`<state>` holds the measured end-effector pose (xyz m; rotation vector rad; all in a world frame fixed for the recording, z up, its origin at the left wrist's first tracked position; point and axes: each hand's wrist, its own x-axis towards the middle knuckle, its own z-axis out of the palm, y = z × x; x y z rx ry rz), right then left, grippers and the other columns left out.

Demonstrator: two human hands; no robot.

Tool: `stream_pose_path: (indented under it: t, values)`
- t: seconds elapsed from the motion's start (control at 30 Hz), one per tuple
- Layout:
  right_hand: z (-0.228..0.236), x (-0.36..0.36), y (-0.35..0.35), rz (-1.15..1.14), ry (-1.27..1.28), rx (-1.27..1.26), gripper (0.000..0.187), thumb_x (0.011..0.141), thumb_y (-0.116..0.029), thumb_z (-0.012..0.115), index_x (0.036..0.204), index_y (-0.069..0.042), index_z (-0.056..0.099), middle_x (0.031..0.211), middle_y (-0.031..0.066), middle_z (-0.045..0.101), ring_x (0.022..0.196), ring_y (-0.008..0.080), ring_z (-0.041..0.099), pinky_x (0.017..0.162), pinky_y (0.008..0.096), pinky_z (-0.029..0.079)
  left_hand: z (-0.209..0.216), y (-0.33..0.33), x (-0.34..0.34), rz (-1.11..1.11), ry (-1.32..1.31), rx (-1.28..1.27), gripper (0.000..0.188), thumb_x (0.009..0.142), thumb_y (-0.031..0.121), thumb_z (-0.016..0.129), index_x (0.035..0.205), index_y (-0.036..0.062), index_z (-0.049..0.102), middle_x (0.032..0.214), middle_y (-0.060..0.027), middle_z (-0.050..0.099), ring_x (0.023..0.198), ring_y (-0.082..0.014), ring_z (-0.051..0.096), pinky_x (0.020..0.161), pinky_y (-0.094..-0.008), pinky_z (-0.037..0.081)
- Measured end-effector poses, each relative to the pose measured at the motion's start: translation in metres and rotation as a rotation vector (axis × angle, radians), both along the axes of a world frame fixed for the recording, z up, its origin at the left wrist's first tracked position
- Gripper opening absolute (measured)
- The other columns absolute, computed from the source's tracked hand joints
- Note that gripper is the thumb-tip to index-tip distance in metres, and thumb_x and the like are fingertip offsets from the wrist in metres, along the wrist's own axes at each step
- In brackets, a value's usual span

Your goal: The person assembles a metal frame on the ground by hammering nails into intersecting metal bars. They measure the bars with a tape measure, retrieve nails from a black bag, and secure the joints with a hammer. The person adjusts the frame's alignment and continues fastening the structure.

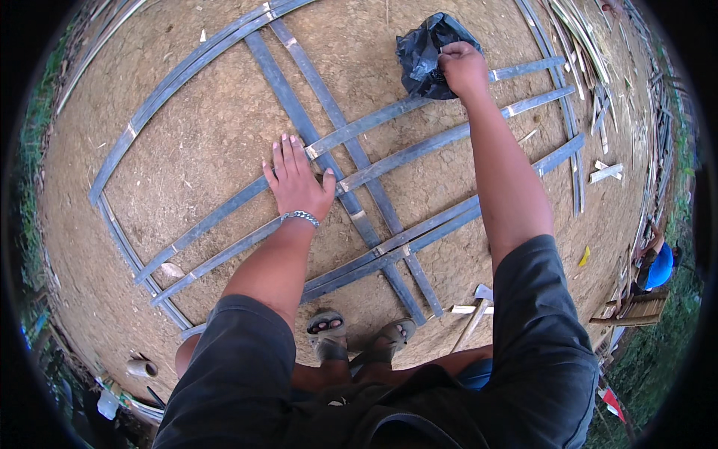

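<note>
Long dark split-bamboo strips (434, 155) with pale node bands lie crossed in a lattice on the ground, inside longer strips forming an outer frame (172, 82). My left hand (297, 179) rests flat with fingers spread where strips cross, left of the lattice's middle. At the far side, my right hand (464, 69) is at the opening of a crumpled black plastic bag (419, 56), which sits against a crosswise strip. Its fingers are curled and pressed together. Whatever is between them is too small to make out, and the bag's contents are hidden.
A wooden-handled tool with a metal head (484, 292) lies near my sandalled feet (327, 325). Split strips (580, 41) and offcuts (606, 173) are scattered at the right. Beyond them, a person in blue (658, 268) is beside a bamboo bench (636, 308).
</note>
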<state>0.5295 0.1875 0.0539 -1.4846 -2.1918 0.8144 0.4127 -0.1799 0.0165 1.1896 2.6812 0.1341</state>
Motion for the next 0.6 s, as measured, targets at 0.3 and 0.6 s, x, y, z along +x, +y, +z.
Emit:
stream_pose_path:
  t: [0.3,0.6]
  values:
    - [0.033,0.025,-0.191,0.025,0.375,0.186,0.008,0.092,-0.014,0.073,0.097,-0.008,0.075,0.097,0.0114,0.073,0.089,0.0256,0.07,0.083,0.0364,0.055,-0.002,-0.009,-0.004,0.01,0.029,-0.006,0.096,0.092,0.049,0.055,0.162,-0.0026,0.016,0.171,-0.0185,0.015,0.159,-0.034,0.01,0.126,-0.0578,0.006]
    - [-0.053,-0.003,-0.21,0.38,0.059,0.351,0.01,0.095,-0.01,0.061,0.102,-0.005,0.065,0.128,0.0126,0.068,0.134,0.0303,0.057,0.116,0.0509,0.04,-0.004,-0.004,0.001,-0.008,0.054,0.017,0.094,0.092,0.048,0.056,0.161,-0.0036,0.017,0.17,-0.0197,0.017,0.158,-0.0346,0.012,0.125,-0.0581,0.008]
